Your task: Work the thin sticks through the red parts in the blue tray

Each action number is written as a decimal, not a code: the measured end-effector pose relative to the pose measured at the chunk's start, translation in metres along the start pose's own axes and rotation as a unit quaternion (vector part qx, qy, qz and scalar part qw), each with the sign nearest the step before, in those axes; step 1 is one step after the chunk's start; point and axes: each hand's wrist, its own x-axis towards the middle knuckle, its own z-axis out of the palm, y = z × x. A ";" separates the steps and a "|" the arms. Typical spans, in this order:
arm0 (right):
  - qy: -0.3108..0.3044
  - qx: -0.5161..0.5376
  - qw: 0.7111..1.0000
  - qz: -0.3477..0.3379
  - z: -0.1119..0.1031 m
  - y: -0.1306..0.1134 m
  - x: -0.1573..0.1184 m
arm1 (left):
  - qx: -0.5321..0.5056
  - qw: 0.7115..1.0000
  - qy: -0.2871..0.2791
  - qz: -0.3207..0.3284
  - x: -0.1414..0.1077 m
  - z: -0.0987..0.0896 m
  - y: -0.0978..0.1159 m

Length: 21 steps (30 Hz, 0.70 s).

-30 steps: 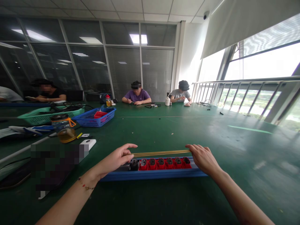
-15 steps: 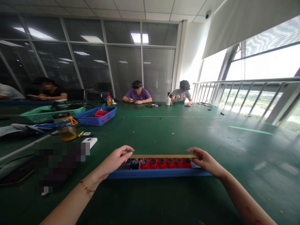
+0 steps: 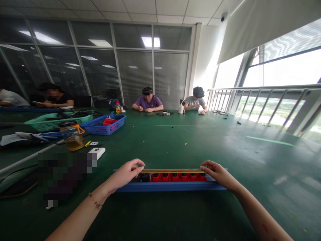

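Note:
A long blue tray (image 3: 173,187) lies crosswise in front of me, with several red blocks (image 3: 165,178) in a row and dark parts (image 3: 144,177) at their left. Thin yellowish rods (image 3: 173,171) stretch lengthwise over the tray. My left hand (image 3: 129,172) has its thumb and fingers closed round the rods' left end. At the right end, my right hand (image 3: 217,172) grips them between thumb and fingers. Both rod ends are partly hidden by the fingers.
Left on the green table (image 3: 160,144) are a white device (image 3: 100,154), a jar (image 3: 74,142), a blue basket (image 3: 102,129) with a red box, and a green basket (image 3: 45,124). People sit at the far side, among them one in a purple shirt (image 3: 148,103).
The rods, with both hands, have come slightly down and nearer over the tray, covering more of the red blocks' far side. The camera view has shifted a little.

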 end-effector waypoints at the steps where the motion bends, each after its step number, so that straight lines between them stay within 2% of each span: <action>1: 0.000 -0.006 1.000 -0.001 0.000 0.000 0.000 | 0.001 1.000 0.001 0.003 0.001 0.000 -0.001; 8: -0.011 -0.026 1.000 -0.013 -0.001 0.004 0.001 | 0.056 0.997 -0.005 0.043 -0.001 -0.003 0.009; 15: -0.016 -0.012 1.000 -0.020 -0.001 0.007 0.002 | 0.172 0.982 0.035 0.063 -0.003 -0.010 0.016; 18: -0.019 -0.015 1.000 -0.019 -0.001 0.006 0.002 | 0.189 0.980 0.005 0.057 0.001 -0.014 0.017; 21: -0.022 -0.021 0.999 -0.018 -0.002 0.005 0.001 | 0.203 0.976 -0.035 0.078 0.004 -0.020 0.023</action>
